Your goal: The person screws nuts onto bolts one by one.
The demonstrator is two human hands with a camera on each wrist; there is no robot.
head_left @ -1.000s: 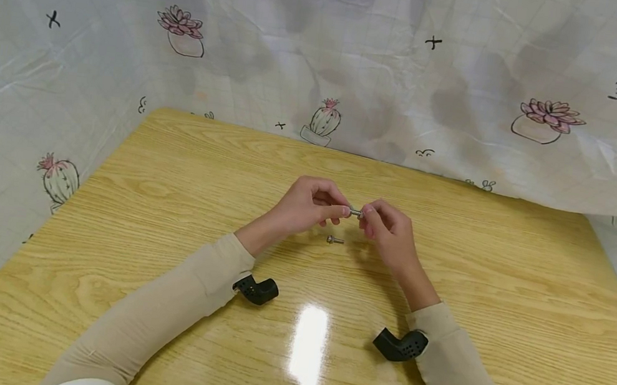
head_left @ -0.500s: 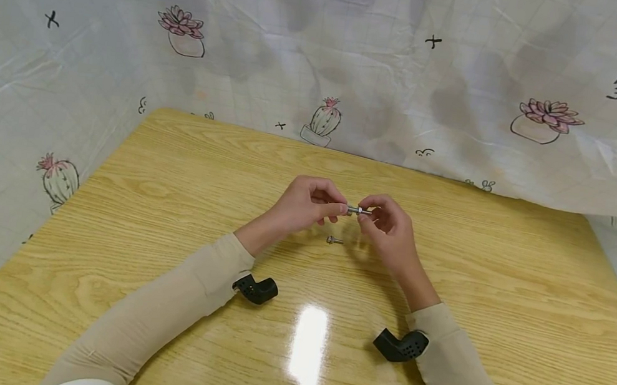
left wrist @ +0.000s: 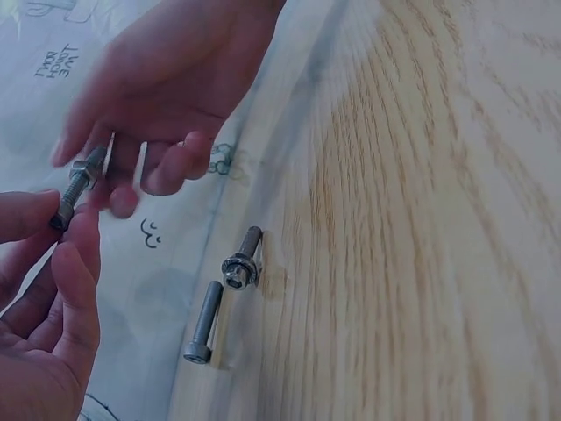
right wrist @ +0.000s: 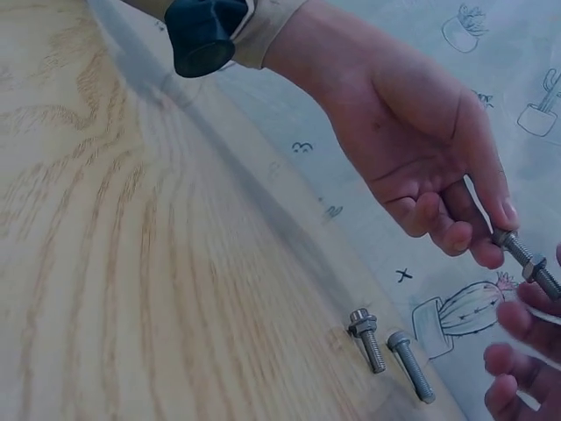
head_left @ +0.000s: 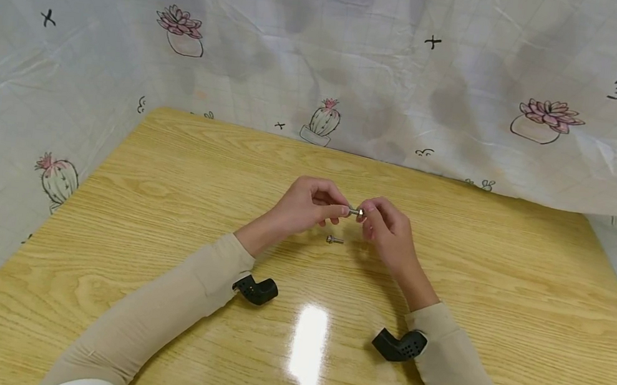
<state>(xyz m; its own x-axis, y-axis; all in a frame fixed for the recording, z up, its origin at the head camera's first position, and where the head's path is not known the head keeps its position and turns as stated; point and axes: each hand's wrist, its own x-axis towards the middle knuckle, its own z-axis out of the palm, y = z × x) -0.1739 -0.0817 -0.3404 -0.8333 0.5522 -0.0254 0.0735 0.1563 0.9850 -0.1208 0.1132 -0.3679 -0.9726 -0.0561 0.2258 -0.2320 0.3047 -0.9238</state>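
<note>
My left hand (head_left: 304,208) pinches the head end of a metal bolt (left wrist: 72,197) between thumb and forefinger, above the table. A hex nut (right wrist: 533,267) sits partway along the bolt's thread. Thumb and fingertips of my right hand (head_left: 391,232) are at this nut, gripping it from the thread's far end. On the table below lies a second bolt (left wrist: 250,241) with a nut close up to its head. Beside that lies a plain socket-head bolt (right wrist: 410,367) without a nut, which the head view does not show.
The wooden table (head_left: 187,330) extends around both hands. A pale printed sheet (head_left: 387,88) hangs behind it and along the left side. Black camera mounts (head_left: 255,290) are strapped at both wrists.
My right fingers spread apart around the nut half a second ago and have closed in at it again. The left hand and the bolts on the table stay put.
</note>
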